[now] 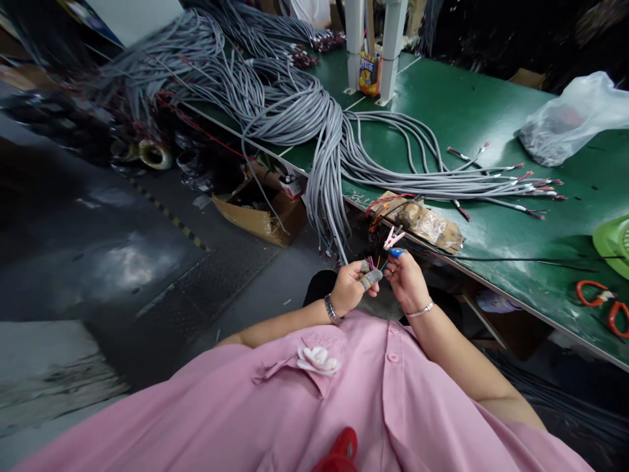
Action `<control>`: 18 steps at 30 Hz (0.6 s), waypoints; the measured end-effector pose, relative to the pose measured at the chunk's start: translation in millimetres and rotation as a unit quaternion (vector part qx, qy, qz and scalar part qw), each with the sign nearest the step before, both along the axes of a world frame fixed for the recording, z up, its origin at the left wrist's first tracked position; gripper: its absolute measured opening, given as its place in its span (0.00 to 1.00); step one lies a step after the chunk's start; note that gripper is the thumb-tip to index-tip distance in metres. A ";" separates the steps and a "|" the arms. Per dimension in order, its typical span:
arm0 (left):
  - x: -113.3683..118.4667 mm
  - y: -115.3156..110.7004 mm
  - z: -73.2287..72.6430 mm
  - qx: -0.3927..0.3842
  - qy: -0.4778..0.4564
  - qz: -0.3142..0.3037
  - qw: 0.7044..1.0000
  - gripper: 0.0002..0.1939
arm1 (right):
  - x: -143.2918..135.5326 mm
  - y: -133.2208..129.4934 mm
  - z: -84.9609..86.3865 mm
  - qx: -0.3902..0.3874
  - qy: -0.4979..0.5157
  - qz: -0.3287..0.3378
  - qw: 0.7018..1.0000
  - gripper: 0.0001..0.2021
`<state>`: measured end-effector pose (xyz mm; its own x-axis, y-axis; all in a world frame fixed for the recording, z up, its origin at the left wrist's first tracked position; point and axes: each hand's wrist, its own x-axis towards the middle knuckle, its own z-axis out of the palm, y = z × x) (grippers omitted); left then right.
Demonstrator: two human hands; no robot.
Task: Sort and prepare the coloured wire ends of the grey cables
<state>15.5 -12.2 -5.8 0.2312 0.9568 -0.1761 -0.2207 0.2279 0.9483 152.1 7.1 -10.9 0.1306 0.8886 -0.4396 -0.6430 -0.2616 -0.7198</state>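
My left hand (350, 288), with grey covers on its thumb and finger, is closed around the end of a grey cable. Thin coloured wires (372, 265) fan out between its fingers. My right hand (407, 283), close beside it with a blue cover on the thumb, pinches one of these thin wires. A pink clothespin (393, 238) stands just beyond my right fingertips, near the bench edge. Behind it lies a wooden block (421, 223) wrapped in tape, with red and black leads around it. A thick bundle of grey cables (327, 157) drapes over the edge toward my left hand.
The green bench (472, 118) carries more grey cables with stripped ends. On the right are a plastic bag (572, 121), a light green basket (612, 239) and orange-handled scissors or pliers (592, 293). White posts (390, 52) rise at the back. A cardboard box (260, 213) sits below the bench edge.
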 end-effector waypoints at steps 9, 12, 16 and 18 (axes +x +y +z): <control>3.9 14.1 13.7 -0.039 -0.079 0.045 0.995 0.14 | 18.4 16.3 2.0 0.039 0.003 0.098 0.994 0.25; 9.0 18.5 15.8 -0.045 -0.094 0.041 0.994 0.13 | 16.5 22.8 4.7 0.089 -0.036 0.113 0.989 0.24; 14.6 22.7 16.2 -0.050 -0.095 0.027 0.994 0.14 | 11.5 28.1 2.2 0.120 -0.094 0.053 0.987 0.22; 16.4 24.0 15.3 -0.052 -0.092 0.024 0.994 0.15 | 8.9 30.1 1.6 0.110 -0.064 0.054 0.990 0.23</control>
